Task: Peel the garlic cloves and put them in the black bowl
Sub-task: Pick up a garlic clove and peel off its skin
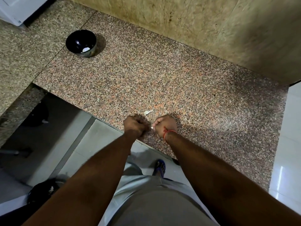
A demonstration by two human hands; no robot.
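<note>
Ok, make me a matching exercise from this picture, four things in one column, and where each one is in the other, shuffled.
Things:
1. bowl
2. peel scrap
3. clove
4. thread

Places:
A. round the right wrist
B. pinched in the right hand, close to the left hand
C. far left of the counter
D. on the counter just beyond the hands

Pairs: 1-C, 2-D, 3-B, 4-A

Left hand [133,126] by the counter edge [114,126]: fingers curled under, whatever's inside hidden. Right hand [165,124] just beside it pinches a small white bit [151,127], too small to tell clove vs peel. Black bowl [81,43], far across counter: pale spot inside, unclear. Forearms cut off at bottom edge.
</note>
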